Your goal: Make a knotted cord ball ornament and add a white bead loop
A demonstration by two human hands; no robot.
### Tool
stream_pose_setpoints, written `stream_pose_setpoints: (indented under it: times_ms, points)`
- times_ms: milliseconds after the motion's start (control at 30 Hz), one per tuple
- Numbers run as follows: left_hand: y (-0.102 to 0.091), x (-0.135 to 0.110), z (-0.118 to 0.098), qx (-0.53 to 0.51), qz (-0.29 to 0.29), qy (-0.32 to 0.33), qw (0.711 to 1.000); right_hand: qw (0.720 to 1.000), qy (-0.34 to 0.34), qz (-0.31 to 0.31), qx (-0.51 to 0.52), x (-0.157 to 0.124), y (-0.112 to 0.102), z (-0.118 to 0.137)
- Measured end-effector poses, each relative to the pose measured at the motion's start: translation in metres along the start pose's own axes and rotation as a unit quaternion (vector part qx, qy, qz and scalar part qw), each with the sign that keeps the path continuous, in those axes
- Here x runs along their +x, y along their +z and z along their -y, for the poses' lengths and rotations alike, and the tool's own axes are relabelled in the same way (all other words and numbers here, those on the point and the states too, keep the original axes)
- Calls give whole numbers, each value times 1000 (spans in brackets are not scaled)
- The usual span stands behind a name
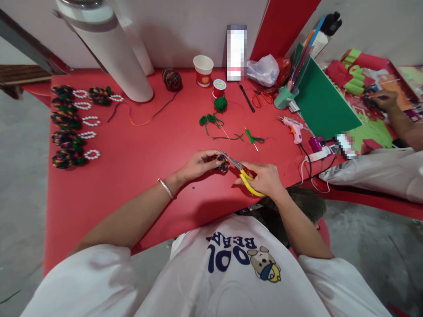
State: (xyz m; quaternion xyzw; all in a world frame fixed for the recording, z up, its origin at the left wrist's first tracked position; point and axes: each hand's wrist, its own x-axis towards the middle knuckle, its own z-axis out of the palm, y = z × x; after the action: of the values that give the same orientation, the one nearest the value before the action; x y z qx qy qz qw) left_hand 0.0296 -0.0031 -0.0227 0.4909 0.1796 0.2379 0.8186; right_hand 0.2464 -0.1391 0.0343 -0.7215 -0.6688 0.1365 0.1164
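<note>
The left hand (198, 165) rests on the red table (132, 167) near its near edge, grip clenched on a small multicoloured yarn piece (222, 163) pinched at the fingertips. The right hand (264, 178) sits just right of it, grip grasping the yellow-handled scissors (239, 169) by the loops. The blades point left and up and meet the yarn piece. Farther back at centre lie a green yarn ball (220, 104) and loose green strands. A paper cup (203, 70) and a dark yarn ball (172, 79) stand at the far edge. Finished yarn pieces with pearl loops (71, 127) lie in rows at far left. A glue gun (292, 127) lies at right, and a co-worker's hand (385, 100) works at far right.
</note>
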Motion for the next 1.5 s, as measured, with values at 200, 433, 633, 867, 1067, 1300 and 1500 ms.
stream_pose_setpoints:
  times_ms: [200, 433, 633, 867, 1067, 1300, 1500]
  points:
    - [1, 0, 0, -5, -12, -6, 1000, 1000, -9, 26, 14, -1, 0, 0]
    - [-2, 2, 6, -5, -58, 19, 998, 974, 200, -104, -37, 15, -16, -38]
    - [-12, 7, 13, 25, -82, 59, 995, 936, 316, -85, -133, 34, -32, -92]
    - [-11, 8, 13, 29, -102, 49, 993, 944, 231, -189, -138, 37, -22, -83]
    - [-11, 14, 12, -1, -170, 114, 979, 953, -5, -149, 264, 69, 8, -15]
    - [-26, 20, 1, 14, -283, 117, 952, 919, -56, -70, 385, 126, 56, 30]
    - [-37, 25, -3, -34, -316, 115, 941, 892, -64, -33, 445, 138, 73, 27]
